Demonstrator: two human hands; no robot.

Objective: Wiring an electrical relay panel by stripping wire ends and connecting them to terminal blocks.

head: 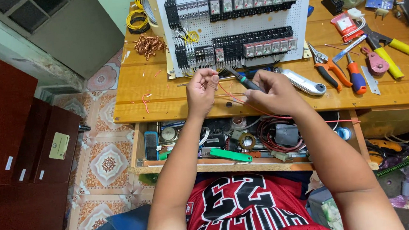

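At centre of the wooden workbench (165, 101), just below the white perforated panel (234, 24), a thin red wire (242, 102) is held between both hands. Its upper end is pinched by thumb & fingertips of the left hand (201, 88), closed tight on it. The right hand (272, 92) is closed round a dark-handled screwdriver (243, 80), tip pointing to approx. 10 o'clock, w/ the wire also passing under its fingers and trailing off toward 4 o'clock over the open drawer (226, 144).

Progress, as judged: rows of relays and terminal blocks (249, 1) are already mounted on the panel, some wiring done at its 8 o'clock corner. This wire is not yet attached to any terminal.

At 3 o'clock lie orange-handled pliers (328, 68), a grey utility knife (303, 81) & yellow-handled cutters (394, 49). Copper scraps (149, 44) are piled at 10 o'clock.
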